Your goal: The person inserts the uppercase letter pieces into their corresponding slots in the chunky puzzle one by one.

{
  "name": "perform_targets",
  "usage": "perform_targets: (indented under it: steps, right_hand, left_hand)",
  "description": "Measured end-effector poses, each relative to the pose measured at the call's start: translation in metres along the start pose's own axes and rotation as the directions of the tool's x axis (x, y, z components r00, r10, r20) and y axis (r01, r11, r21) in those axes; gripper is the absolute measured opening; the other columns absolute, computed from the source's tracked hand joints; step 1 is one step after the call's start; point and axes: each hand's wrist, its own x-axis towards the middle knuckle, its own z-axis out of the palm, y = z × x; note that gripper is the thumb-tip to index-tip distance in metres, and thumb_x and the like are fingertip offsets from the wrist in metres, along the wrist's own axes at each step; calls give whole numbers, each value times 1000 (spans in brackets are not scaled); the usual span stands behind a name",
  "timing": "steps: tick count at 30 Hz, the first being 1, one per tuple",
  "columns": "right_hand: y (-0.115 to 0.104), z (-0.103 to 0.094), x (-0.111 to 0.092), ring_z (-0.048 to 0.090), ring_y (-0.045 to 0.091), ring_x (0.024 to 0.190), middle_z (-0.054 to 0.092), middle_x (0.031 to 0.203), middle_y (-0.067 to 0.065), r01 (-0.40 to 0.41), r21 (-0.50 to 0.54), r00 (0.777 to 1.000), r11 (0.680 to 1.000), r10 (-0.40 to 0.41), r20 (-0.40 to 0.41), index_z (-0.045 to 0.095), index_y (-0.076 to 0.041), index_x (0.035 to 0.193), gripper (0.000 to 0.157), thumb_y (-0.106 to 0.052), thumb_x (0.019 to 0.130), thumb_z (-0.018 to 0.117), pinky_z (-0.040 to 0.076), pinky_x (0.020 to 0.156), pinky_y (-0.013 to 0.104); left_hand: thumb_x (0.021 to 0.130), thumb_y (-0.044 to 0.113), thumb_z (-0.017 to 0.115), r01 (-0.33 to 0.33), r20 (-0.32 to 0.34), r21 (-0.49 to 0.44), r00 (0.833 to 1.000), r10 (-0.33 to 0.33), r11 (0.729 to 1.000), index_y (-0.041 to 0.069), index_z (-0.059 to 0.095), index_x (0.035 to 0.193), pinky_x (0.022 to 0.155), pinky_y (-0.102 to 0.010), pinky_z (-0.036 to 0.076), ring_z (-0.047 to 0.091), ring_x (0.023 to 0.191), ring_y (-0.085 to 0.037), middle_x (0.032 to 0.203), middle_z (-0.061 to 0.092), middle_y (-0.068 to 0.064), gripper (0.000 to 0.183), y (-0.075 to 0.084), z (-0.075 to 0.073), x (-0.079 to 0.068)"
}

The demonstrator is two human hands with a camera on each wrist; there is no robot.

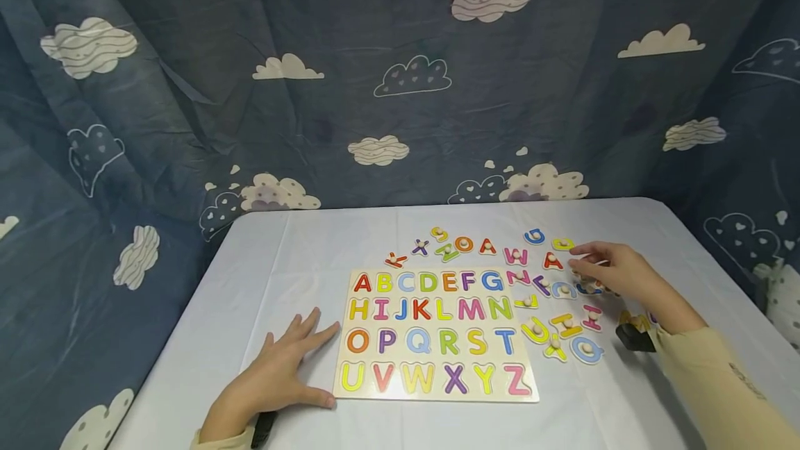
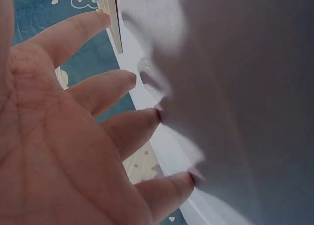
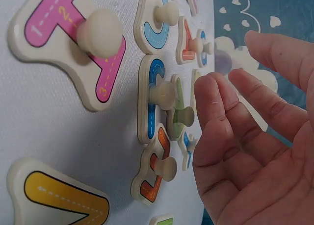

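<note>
My left hand (image 1: 278, 367) lies with fingers spread at the left edge of the wooden alphabet board (image 1: 431, 396), thumb tip right at its lower left corner. In the left wrist view the left hand's (image 2: 73, 137) fingertips rest on the white cloth. My right hand (image 1: 615, 273) hovers over the loose letter pieces, holding nothing, fingers loosely bent. Its fingertips are close to a red letter A piece (image 1: 553, 261) and a yellow piece (image 1: 563, 244). In the right wrist view, a blue piece (image 3: 149, 117), a green piece (image 3: 172, 129) and an orange piece (image 3: 139, 186), all knobbed, stand near the right hand (image 3: 255, 151).
More knobbed letters lie right of the board, including a yellow U (image 1: 535, 330), a blue Q (image 1: 586, 350) and a pink I (image 1: 592, 318). Others lie behind it, such as a red K (image 1: 395, 260) and an orange O (image 1: 464, 244). A dark cloud-patterned curtain (image 1: 350, 33) hangs behind the table.
</note>
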Motion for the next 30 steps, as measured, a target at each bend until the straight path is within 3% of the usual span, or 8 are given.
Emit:
perform_targets:
  steps: [13,30]
  right_hand:
    - [10,1,8,56,24,77,64,109,17,-67,57,997,996,65,33,56,3,146,67,-48,104,67,50,59,32]
    - [-1,4,21,55,25,77,62,102,13,-140,64,987,988,135,84,63,0,142,62,-45,100,73,47,58,33]
  left_hand:
    - [55,66,98,7,-15,40,1000,-7,999,33,50,161,114,-93,5,16,162,-57,177,28,-18,121,6,9,1]
    - [61,74,93,-9,-5,87,1000,9,996,38,51,160,109,-96,8,17,160,-62,176,33,-11,114,5,9,2]
